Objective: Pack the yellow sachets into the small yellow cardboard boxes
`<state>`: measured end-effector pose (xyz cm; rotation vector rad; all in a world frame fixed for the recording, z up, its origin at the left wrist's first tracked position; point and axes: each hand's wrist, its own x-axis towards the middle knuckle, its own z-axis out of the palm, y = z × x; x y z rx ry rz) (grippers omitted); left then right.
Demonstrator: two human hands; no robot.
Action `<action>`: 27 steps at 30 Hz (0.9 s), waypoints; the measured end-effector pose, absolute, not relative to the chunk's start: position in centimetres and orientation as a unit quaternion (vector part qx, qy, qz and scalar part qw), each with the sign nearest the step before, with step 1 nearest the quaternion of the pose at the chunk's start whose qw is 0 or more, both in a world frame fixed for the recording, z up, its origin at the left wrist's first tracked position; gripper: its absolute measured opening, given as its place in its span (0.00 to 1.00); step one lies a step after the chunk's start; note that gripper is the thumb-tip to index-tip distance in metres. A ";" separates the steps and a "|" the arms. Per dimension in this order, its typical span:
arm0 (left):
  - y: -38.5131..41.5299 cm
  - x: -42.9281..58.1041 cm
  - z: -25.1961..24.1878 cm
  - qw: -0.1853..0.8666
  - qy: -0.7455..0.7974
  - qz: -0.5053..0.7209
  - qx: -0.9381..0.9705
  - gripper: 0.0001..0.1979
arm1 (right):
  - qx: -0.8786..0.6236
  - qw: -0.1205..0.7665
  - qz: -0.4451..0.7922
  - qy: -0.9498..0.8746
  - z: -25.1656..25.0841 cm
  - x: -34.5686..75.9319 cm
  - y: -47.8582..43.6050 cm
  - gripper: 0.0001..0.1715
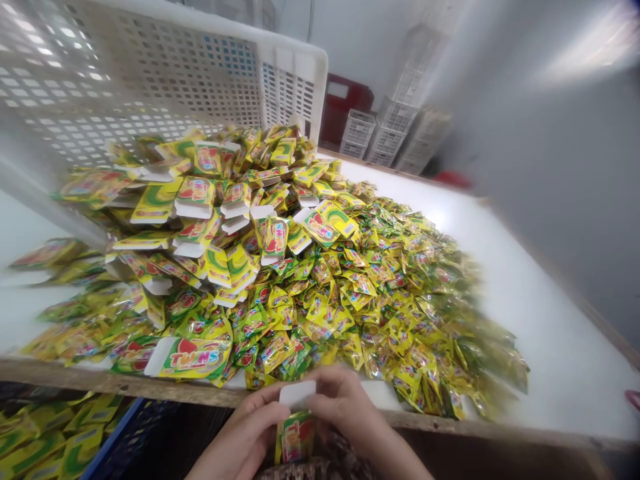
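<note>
At the bottom centre, both my hands hold one small yellow-green carton [296, 433] with a white flap on top. My left hand [247, 437] grips its left side with curled fingers. My right hand [350, 413] pinches the flap and right side. Just beyond them, a large heap of yellow-green candy sachets [380, 300] covers the white table [540, 320]. Folded flat cartons [200, 220] spill onto the heap from a tipped white perforated crate [165, 80].
The table's wooden front edge [125, 385] runs just ahead of my hands. A blue bin [115, 433] with more cartons sits below at the left. Stacked white crates [385, 137] and a dark red object [345, 107] stand at the back. A grey wall closes the right side.
</note>
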<state>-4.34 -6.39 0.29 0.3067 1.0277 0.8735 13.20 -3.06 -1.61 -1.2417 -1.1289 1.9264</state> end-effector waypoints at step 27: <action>-7.7 -6.5 -2.9 0.495 0.529 0.354 0.592 0.14 | -0.403 0.385 0.519 -0.648 -1.5 14.2 -4.5 0.10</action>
